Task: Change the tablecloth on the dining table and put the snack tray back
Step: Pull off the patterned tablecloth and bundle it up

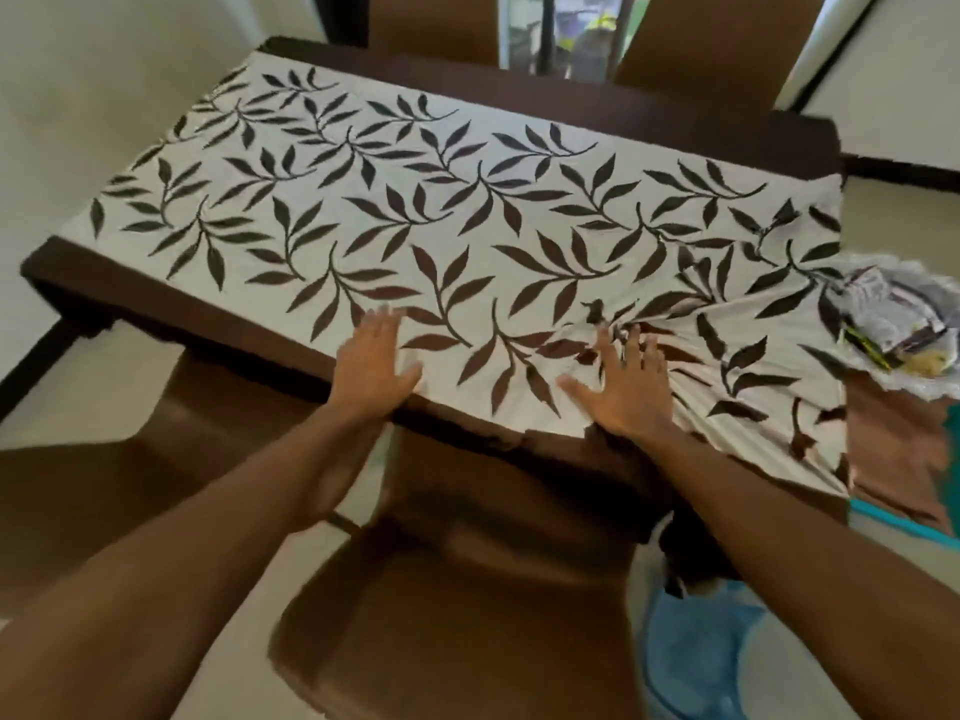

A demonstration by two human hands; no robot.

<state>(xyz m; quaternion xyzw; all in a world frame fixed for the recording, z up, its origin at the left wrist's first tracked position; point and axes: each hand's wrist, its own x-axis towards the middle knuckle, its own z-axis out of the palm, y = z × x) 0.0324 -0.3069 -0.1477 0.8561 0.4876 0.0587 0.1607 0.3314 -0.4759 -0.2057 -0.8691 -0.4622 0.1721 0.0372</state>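
Across the dark brown dining table [675, 116] lies a white tablecloth [415, 200] printed with dark leafy sprigs. It is smooth over the left and middle of the top, with a band of bare wood showing along the far side, at the left end and along the near edge. Toward the right end the cloth gathers into tight folds that fan out from beneath the right hand [631, 387] and spill over the near edge of the table.

Both hands rest palm-down on the cloth close to the near edge. The left hand [376, 361] lies flat with its fingers straight and close together, gripping nothing. The right hand is also flat, its fingers spread and straight and the thumb held out to the side. Its fingertips sit right where the folds bunch up.

The snack tray [930, 388] sits at the far right of the view, just past the crumpled end of the cloth. It has a pale frilled rim and holds wrapped packets, and what it stands on cannot be told.

A brown chair [467, 589] stands tucked below the near edge between the forearms, and two more chair backs [431, 23] rise behind the far side. Something blue [691, 657] lies low at the bottom right — too blurred to name.
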